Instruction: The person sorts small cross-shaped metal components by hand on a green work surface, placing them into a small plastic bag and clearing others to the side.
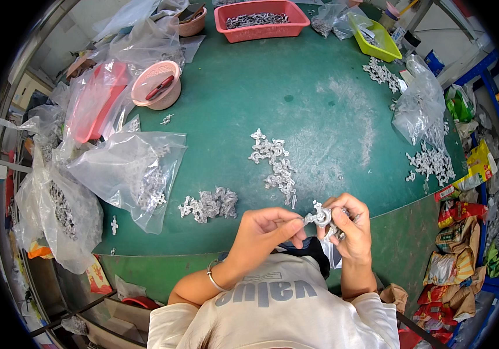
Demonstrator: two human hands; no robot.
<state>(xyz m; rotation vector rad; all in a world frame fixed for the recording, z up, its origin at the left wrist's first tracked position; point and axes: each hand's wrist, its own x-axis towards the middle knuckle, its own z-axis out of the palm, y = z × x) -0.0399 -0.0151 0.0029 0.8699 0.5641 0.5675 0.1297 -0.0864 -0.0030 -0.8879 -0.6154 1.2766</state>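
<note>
Just below and right of the frame's centre, both bare hands meet over a grey metal casting [321, 217]. The right hand [353, 230] grasps it along with more such pieces bunched in its curled fingers; how many is hidden. The left hand [269, 231] pinches the casting's left end between thumb and forefinger. On the green tabletop [226, 122], a loose strip of similar castings [275, 152] lies at the centre, just above the hands, and a heaped pile [208, 205] sits to its lower left. Further left, a clear plastic bag [110, 164] holds more pieces. Toward the upper left, a pink basket [165, 103] contains a red tool [160, 87]; a red tray [261, 34] of grey pieces stands near the top edge.
</note>
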